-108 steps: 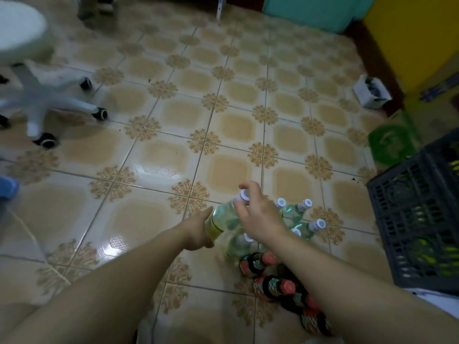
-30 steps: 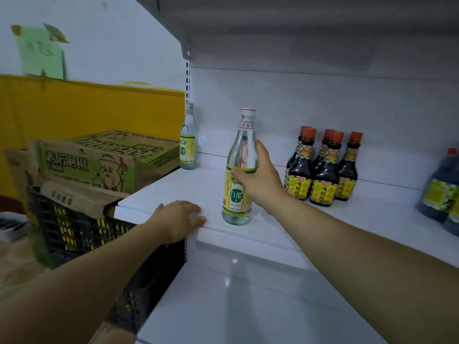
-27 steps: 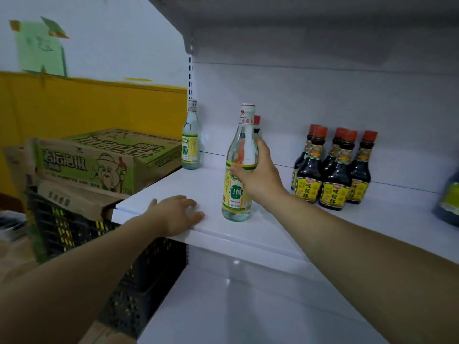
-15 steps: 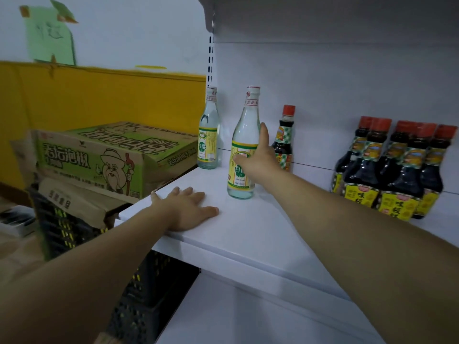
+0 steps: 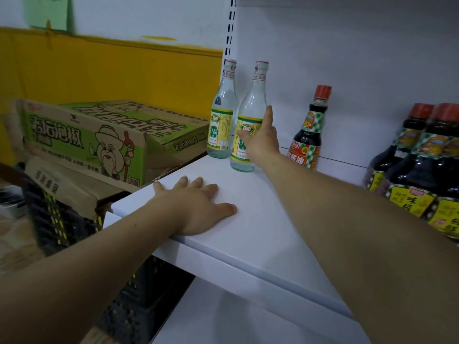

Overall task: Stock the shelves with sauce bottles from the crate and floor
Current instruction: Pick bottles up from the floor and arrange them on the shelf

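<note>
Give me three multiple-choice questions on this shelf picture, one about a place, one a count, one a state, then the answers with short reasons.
1. Where is the left hand? A) on the cardboard box B) flat on the shelf C) in the air
2. How many clear bottles stand on the shelf? A) one B) two C) four
3. The clear bottle at the right hand is: A) lying down B) lifted up C) standing on the shelf
Answers: 1 B, palm down on the white board; 2 B, a pair in the back corner; 3 C, its base sits on the shelf.
</note>
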Action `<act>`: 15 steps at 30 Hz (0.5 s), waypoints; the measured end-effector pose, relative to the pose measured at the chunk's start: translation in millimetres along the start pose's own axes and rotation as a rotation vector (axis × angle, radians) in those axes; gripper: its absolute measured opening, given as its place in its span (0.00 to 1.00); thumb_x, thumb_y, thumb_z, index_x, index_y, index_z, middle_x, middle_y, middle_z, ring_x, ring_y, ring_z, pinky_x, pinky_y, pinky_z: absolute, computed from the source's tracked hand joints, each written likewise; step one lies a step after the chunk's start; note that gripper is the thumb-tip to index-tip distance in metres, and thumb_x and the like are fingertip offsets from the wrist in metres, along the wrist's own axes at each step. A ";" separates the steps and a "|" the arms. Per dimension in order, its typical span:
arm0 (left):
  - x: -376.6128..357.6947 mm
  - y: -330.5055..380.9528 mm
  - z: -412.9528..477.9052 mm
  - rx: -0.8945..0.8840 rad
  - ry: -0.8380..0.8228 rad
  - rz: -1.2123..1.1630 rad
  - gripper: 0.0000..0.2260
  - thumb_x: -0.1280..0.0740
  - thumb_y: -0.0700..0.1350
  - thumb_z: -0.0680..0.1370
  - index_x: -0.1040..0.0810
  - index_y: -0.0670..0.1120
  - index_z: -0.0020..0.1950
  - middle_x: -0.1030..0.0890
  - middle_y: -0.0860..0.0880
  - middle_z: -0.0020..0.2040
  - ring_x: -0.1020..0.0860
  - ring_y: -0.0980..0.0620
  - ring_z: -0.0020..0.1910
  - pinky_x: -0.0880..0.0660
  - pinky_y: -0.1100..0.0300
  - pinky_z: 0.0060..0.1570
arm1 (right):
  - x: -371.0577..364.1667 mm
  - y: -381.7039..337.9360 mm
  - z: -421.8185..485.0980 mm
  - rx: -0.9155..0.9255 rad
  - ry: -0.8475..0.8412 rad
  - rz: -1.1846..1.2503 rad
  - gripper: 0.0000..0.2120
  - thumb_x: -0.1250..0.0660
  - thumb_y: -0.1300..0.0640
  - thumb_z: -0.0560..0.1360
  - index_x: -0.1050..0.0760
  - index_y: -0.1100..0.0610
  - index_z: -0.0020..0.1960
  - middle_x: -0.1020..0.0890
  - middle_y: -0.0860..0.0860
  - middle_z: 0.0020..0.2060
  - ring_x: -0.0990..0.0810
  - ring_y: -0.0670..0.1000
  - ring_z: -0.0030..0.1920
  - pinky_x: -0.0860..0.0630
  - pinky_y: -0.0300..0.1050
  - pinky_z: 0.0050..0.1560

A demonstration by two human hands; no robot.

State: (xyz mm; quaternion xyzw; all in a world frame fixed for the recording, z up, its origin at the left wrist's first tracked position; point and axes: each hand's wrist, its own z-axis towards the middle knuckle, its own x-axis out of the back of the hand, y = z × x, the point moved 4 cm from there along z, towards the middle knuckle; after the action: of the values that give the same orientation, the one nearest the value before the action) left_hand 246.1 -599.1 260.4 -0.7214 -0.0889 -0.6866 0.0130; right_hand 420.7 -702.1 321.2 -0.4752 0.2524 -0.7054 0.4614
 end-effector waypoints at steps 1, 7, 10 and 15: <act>-0.1 0.1 0.0 -0.002 0.002 -0.001 0.34 0.54 0.71 0.74 0.49 0.58 0.77 0.53 0.54 0.79 0.56 0.48 0.78 0.59 0.31 0.69 | -2.6 0.6 3.4 0.001 -0.001 0.000 0.42 0.33 0.54 0.78 0.61 0.45 0.78 0.32 0.56 0.64 0.26 0.56 0.61 0.27 0.52 0.58; -2.2 -0.3 2.5 -0.008 0.011 0.006 0.34 0.54 0.71 0.74 0.49 0.58 0.77 0.51 0.54 0.79 0.55 0.49 0.78 0.59 0.30 0.69 | -15.2 4.2 21.3 0.014 0.010 -0.012 0.42 0.34 0.54 0.78 0.61 0.46 0.78 0.32 0.56 0.64 0.26 0.56 0.63 0.28 0.53 0.60; -2.4 -0.6 3.1 -0.010 0.014 0.013 0.34 0.55 0.71 0.74 0.48 0.58 0.76 0.51 0.54 0.79 0.55 0.49 0.77 0.58 0.30 0.69 | -19.0 6.1 27.3 0.018 0.020 -0.018 0.42 0.33 0.54 0.78 0.60 0.46 0.78 0.31 0.56 0.63 0.25 0.56 0.62 0.27 0.54 0.60; -4.2 -1.5 3.8 -0.013 0.017 0.021 0.34 0.55 0.72 0.73 0.48 0.58 0.76 0.51 0.54 0.79 0.54 0.49 0.77 0.57 0.30 0.68 | -21.8 9.4 32.6 0.032 0.044 -0.037 0.41 0.34 0.53 0.78 0.60 0.47 0.79 0.31 0.56 0.62 0.24 0.56 0.60 0.27 0.51 0.58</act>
State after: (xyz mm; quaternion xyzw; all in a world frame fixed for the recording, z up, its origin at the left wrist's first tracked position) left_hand 249.4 -597.6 255.9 -0.7166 -0.0770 -0.6930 0.0163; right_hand 456.7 -684.1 317.9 -0.4569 0.2424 -0.7279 0.4502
